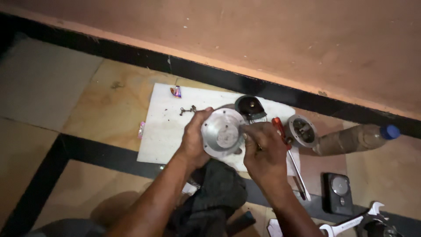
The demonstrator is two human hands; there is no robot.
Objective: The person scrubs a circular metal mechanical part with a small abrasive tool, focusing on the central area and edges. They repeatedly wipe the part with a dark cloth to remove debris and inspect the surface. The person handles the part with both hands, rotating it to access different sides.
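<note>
My left hand (194, 141) grips a round, dish-shaped metal cover (221, 131) by its left rim and holds it above a white board (164, 127) on the floor. The fingers of my right hand (262, 151) are closed at the cover's right edge; what they pinch is hidden. Behind the cover lies a black domed part (250, 106). A red-handled screwdriver (289, 156) lies just right of my right hand. A round metal housing (301, 130) sits beyond it.
Small screws (187, 109) and a bit of coloured wrapper (176, 91) lie on the board's far side. A dirty plastic bottle with a blue cap (357, 138), a black device (337, 192), a spanner (353, 220) and a dark cloth (219, 197) are nearby. A wall runs behind.
</note>
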